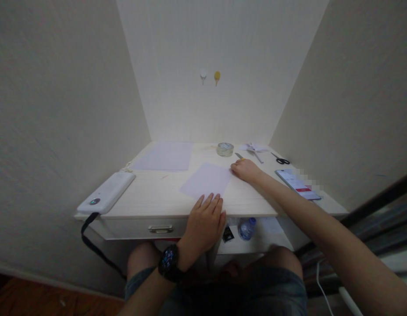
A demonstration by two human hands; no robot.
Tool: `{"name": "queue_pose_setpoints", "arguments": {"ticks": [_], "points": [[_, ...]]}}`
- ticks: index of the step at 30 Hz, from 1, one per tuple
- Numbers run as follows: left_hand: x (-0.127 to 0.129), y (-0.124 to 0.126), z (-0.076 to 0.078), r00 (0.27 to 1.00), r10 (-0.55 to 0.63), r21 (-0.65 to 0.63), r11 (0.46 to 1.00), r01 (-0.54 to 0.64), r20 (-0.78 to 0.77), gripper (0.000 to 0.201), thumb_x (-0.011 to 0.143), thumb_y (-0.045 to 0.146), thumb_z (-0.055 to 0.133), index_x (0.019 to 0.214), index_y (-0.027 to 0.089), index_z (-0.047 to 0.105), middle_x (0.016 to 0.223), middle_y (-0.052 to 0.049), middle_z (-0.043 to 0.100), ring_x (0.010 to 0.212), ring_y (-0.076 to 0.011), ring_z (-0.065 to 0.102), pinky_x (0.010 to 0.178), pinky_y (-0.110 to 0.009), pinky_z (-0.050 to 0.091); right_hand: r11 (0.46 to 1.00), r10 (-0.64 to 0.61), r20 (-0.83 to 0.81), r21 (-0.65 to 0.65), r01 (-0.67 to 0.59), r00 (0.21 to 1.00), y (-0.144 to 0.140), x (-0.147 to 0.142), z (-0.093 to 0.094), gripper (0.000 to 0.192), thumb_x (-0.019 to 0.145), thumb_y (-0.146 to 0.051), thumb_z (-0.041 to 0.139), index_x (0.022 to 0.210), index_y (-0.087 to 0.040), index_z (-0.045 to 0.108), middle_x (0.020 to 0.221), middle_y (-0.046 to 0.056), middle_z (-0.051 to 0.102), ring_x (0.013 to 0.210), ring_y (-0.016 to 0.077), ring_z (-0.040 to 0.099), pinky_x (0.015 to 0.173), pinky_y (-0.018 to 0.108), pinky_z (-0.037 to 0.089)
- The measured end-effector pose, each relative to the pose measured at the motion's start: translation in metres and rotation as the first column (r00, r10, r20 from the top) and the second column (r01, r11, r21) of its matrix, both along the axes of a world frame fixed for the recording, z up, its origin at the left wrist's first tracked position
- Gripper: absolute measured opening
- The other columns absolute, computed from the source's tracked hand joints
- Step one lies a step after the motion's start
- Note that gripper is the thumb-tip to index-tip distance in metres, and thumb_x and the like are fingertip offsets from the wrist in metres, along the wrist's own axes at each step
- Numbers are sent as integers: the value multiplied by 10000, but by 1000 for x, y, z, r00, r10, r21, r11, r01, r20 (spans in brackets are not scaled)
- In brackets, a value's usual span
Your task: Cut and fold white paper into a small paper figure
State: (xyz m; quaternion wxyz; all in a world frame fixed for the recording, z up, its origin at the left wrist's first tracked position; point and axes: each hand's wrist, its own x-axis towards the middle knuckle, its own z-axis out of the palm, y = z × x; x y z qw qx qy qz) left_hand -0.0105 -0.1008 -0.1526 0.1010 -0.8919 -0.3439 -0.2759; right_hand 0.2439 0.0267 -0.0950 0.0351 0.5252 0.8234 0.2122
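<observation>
A pale lilac sheet of paper [206,180] lies on the white desk [151,193]. My left hand [205,221], with a dark watch on its wrist, rests flat on the desk's front edge, fingertips touching the sheet's near corner. My right hand [245,170] reaches forward and rests at the sheet's far right corner, fingers curled down on the desk. Whether it pinches the paper cannot be made out. A small knife or pen [239,156] lies just beyond that hand.
A second lilac sheet [166,156] lies at the back left. A tape roll [225,149], a folded paper shape [254,148], scissors [281,160] and a phone [297,183] lie at the back and right. A white device [106,192] sits at the left edge. Walls close in on three sides.
</observation>
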Motion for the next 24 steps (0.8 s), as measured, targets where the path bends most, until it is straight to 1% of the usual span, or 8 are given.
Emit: {"name": "queue_pose_setpoints", "arguments": {"ticks": [4, 9, 12, 14, 17, 20, 22, 24], "points": [[-1, 1, 1, 1000, -5, -15, 1000, 5, 4, 422, 995, 294, 381, 1314, 112, 588, 1396, -129, 584, 1315, -279, 529, 1124, -496, 390, 1000, -9, -7, 0, 9, 1000, 0, -2, -1, 266, 920, -165, 470, 949, -80, 720, 936, 179, 731, 890, 238, 662, 820, 341, 418], [-4, -2, 4, 1000, -9, -42, 999, 8, -11, 413, 991, 292, 392, 1314, 125, 587, 1398, -116, 586, 1312, -280, 526, 1116, -492, 387, 995, -37, -115, 87, 47, 993, -7, -9, -8, 302, 942, -187, 452, 953, -75, 733, 961, 184, 736, 951, 254, 628, 882, 364, 403], [-5, -3, 14, 1000, -12, -59, 998, 11, -19, 434, 989, 311, 393, 1352, 137, 555, 1391, -112, 594, 1277, -278, 544, 1075, -488, 418, 997, -19, -123, 78, 29, 992, -7, -9, -10, 315, 953, -199, 443, 941, -69, 730, 965, 180, 728, 954, 252, 618, 882, 362, 399], [-3, 5, 27, 999, -16, -72, 997, 14, -29, 466, 994, 309, 367, 1402, 130, 504, 1401, -121, 582, 1239, -271, 562, 1014, -468, 460, 998, 3, -111, 70, 5, 994, -5, -7, -10, 312, 956, -201, 439, 940, -67, 721, 963, 177, 720, 953, 249, 615, 863, 355, 400], [9, 40, 51, 994, -55, -100, 994, 45, -98, 482, 1011, 296, 292, 1388, 89, 508, 1352, -147, 613, 1199, -262, 585, 983, -438, 479, 997, 34, -111, 67, -27, 993, -3, -6, -9, 299, 959, -200, 434, 934, -78, 706, 948, 163, 713, 955, 243, 610, 842, 346, 398], [28, 96, 67, 964, -156, -151, 981, 125, -214, 483, 1006, 263, 275, 1372, 68, 523, 1355, -157, 608, 1297, -264, 524, 1079, -420, 405, 997, 38, -106, 72, -31, 994, -2, -7, -8, 280, 957, -190, 436, 926, -85, 694, 939, 150, 710, 950, 242, 609, 833, 340, 396], [38, 132, 66, 946, -195, -225, 965, 137, -260, 502, 1017, 295, 250, 1434, 119, 467, 1450, -124, 536, 1388, -268, 429, 1121, -455, 352, 997, 30, -97, 73, -23, 995, -1, -7, -7, 272, 960, -193, 440, 925, -88, 689, 938, 148, 708, 946, 241, 610, 822, 336, 397], [44, 158, 57, 936, -178, -319, 945, 77, -303, 539, 1032, 394, 199, 1491, 195, 401, 1555, -76, 406, 1444, -295, 341, 1138, -537, 298, 998, 27, -86, 65, -21, 996, -1, -7, -6, 265, 963, -196, 445, 926, -88, 685, 934, 151, 706, 940, 242, 611, 809, 332, 397]]}}
